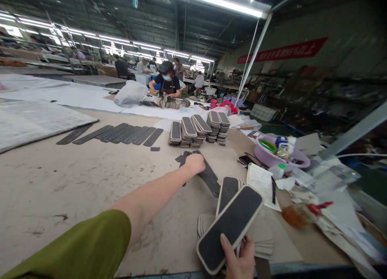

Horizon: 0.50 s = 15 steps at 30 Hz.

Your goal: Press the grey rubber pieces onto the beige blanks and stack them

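Observation:
My left hand (195, 164) reaches across the table, its fingers curled down over a small pile of dark strips (208, 177); the fingertips are hidden. In my right hand (240, 257), near the front edge, is a rounded dark panel with a pale rim (231, 226), thumb on top and fingers beneath. Under and behind that panel lie another rimmed panel (228, 190) and a stack of pale rounded pieces (263, 236). Farther back stand several stacks of rimmed panels (189, 128). Dark strips (128, 134) lie in a row to their left.
A purple basin (282, 158) with assorted items stands at the right, near a written sheet (263, 184) and an orange-brown bottle (298, 215). A metal post (255, 53) rises behind. Across the table a person (165, 83) handles a pile of pieces.

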### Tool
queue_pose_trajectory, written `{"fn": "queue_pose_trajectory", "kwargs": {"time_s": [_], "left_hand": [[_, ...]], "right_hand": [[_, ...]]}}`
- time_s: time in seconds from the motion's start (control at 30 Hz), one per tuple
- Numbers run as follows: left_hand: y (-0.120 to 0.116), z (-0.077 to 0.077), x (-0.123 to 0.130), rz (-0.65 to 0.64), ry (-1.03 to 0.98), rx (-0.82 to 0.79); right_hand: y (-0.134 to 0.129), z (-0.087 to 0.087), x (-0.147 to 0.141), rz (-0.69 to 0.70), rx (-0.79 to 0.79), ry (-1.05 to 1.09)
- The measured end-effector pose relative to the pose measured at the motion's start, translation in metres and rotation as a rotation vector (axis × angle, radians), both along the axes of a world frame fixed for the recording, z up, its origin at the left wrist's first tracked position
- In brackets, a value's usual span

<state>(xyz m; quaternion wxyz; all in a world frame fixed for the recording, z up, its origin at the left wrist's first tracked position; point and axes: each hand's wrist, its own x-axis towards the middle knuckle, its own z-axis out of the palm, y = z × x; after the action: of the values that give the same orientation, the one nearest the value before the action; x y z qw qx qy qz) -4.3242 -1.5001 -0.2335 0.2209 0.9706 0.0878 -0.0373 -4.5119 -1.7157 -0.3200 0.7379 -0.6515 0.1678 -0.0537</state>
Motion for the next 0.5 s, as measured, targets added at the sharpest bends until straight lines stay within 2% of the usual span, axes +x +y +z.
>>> {"fn": "queue_pose_trajectory", "kwargs": {"time_s": [0.1, 0.27, 0.37, 0.5], "left_hand": [[-0.003, -0.005, -0.031, 0.079, 0.029, -0.262], [-0.017, -0.034, -0.077, 0.193, 0.219, -0.735], [-0.028, -0.046, -0.084, 0.306, 0.232, -0.926], [-0.041, -0.052, -0.084, 0.407, 0.219, -1.056]], "right_hand": [[0.004, -0.001, 0.002, 0.006, 0.059, 0.021], [0.008, -0.001, 0.0, 0.03, 0.069, 0.004], [0.006, 0.0, -0.002, 0.026, 0.086, 0.01], [0.003, -0.001, -0.003, 0.01, 0.09, 0.029]]}}
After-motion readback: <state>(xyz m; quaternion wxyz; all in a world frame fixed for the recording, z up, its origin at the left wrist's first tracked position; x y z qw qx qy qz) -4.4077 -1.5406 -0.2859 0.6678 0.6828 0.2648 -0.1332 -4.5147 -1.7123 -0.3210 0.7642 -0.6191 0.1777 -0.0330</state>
